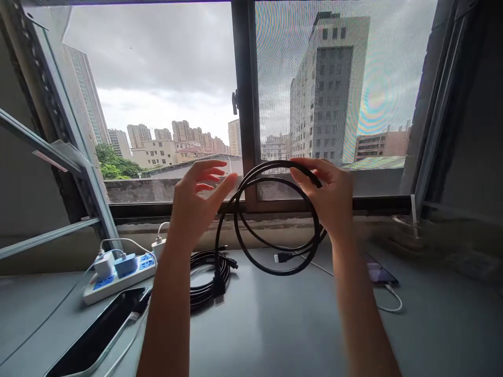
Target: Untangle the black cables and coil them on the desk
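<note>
A black cable (275, 220) is coiled into a ring and held upright above the grey table (283, 324), in front of the window. My right hand (332, 201) grips the coil at its upper right, fingers curled over the strands. My left hand (196, 201) hovers just left of the coil with fingers spread, touching nothing that I can see. The cable's plug end (283, 257) hangs at the bottom of the ring. A second black cable bundle (208, 277) lies on the table below my left hand.
A white and blue power strip (118, 275) with chargers plugged in sits at left. One phone (98, 335) lies at the near left, another phone (379, 273) with a white cable lies at right. A window frame (247, 104) stands behind the table.
</note>
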The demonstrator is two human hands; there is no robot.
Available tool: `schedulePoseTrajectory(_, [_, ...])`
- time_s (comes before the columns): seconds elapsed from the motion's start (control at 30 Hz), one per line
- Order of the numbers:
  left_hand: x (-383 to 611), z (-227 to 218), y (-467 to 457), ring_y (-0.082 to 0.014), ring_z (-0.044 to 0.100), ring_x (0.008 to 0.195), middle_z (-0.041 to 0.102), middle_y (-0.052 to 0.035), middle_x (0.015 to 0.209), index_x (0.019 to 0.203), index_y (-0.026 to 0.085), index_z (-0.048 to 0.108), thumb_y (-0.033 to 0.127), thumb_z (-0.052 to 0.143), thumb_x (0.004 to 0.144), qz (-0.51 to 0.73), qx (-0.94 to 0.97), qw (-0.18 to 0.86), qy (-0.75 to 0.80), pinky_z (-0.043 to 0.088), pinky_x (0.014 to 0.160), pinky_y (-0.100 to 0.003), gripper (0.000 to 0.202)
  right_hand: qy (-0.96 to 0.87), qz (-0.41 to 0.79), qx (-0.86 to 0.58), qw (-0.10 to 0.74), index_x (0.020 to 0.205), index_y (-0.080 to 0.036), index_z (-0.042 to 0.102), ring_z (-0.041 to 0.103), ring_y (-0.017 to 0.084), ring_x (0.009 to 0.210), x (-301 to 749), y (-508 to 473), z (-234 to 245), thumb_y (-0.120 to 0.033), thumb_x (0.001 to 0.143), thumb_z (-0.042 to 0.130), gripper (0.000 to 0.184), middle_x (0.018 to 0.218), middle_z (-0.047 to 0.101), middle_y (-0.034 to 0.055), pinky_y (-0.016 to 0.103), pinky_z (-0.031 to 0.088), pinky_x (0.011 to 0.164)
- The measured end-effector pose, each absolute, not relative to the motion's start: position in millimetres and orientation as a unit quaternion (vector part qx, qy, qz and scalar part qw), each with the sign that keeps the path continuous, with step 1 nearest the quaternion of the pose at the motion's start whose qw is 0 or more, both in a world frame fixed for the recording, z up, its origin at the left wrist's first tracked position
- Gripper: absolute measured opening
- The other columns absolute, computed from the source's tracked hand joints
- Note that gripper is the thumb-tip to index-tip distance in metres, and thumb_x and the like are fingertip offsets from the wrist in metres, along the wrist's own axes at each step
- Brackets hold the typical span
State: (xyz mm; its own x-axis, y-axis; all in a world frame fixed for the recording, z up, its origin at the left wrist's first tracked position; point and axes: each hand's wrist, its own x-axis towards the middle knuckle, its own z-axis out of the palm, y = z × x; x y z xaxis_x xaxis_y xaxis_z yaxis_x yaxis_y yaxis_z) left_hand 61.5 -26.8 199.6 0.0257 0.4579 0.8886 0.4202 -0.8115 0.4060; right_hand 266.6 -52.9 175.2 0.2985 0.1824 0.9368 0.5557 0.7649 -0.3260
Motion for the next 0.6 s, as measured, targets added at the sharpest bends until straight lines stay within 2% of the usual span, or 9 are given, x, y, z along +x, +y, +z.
schedulePoseTrajectory(0.1, [60.3, 195.3, -17.7, -0.0165, 0.063, 0.086, 0.068, -0.0045, 0.098, 0.103, 0.025, 0.065, 0.052, 0.064, 0.074, 0.540, 0.776, 0.048, 0.323, 0.051, 0.065, -0.024, 0.040, -0.555, -0.098, -0.280, 0.777, 0.089, -0.021, 0.071, 0.063, 0.013, 0.079, 264.6, -52.1, 176.0, -0.018, 0.078, 0.066, 0.013, 0.087, 0.069, -0.0004, 0.025, 0.049, 0.067])
schedulePoseTrajectory(0.27, [62.2, 186.8, -4.3, -0.0172, 0.065, 0.072, 0.068, -0.0050, 0.081, 0.083, 0.020, 0.065, 0.057, 0.060, 0.076, 0.452, 0.807, 0.148, 0.350, 0.048, 0.053, -0.024, 0.038, -0.513, -0.093, -0.269, 0.810, 0.092, -0.021, 0.070, 0.063, 0.013, 0.085, 258.5, -47.1, 175.2, -0.017, 0.079, 0.063, 0.015, 0.091, 0.069, -0.0001, 0.023, 0.049, 0.065])
schedulePoseTrajectory(0.37, [57.3, 187.9, 0.4, -0.0170, 0.065, 0.066, 0.067, -0.0042, 0.081, 0.090, 0.021, 0.061, 0.053, 0.066, 0.071, 0.434, 0.814, 0.153, 0.353, 0.046, 0.047, -0.023, 0.037, -0.510, -0.079, -0.290, 0.806, 0.093, -0.022, 0.070, 0.063, 0.014, 0.088, 256.3, -43.3, 175.0, -0.017, 0.079, 0.063, 0.016, 0.094, 0.069, -0.0003, 0.022, 0.049, 0.064])
schedulePoseTrajectory(0.43, [55.4, 190.9, 1.2, -0.0168, 0.066, 0.067, 0.068, -0.0023, 0.083, 0.102, 0.023, 0.058, 0.046, 0.071, 0.068, 0.467, 0.809, 0.136, 0.329, 0.049, 0.051, -0.024, 0.043, -0.512, -0.073, -0.299, 0.802, 0.093, -0.022, 0.070, 0.063, 0.014, 0.088, 254.9, -41.7, 175.5, -0.019, 0.080, 0.063, 0.015, 0.095, 0.068, 0.0000, 0.023, 0.050, 0.064])
schedulePoseTrajectory(0.5, [57.4, 194.3, -1.0, -0.0167, 0.067, 0.074, 0.068, 0.0000, 0.085, 0.111, 0.026, 0.055, 0.038, 0.071, 0.069, 0.523, 0.792, 0.114, 0.292, 0.054, 0.065, -0.027, 0.047, -0.528, -0.057, -0.304, 0.791, 0.095, -0.022, 0.069, 0.062, 0.013, 0.086, 252.7, -41.9, 176.5, -0.022, 0.081, 0.063, 0.015, 0.094, 0.068, 0.0005, 0.023, 0.050, 0.064])
schedulePoseTrajectory(0.6, [64.8, 198.2, -7.9, -0.0159, 0.067, 0.086, 0.070, 0.0028, 0.090, 0.111, 0.029, 0.060, 0.033, 0.066, 0.074, 0.580, 0.759, 0.084, 0.283, 0.053, 0.083, -0.028, 0.038, -0.567, -0.019, -0.322, 0.758, 0.095, -0.023, 0.070, 0.061, 0.013, 0.083, 248.5, -46.1, 178.9, -0.031, 0.081, 0.065, 0.017, 0.088, 0.067, 0.0002, 0.025, 0.049, 0.067])
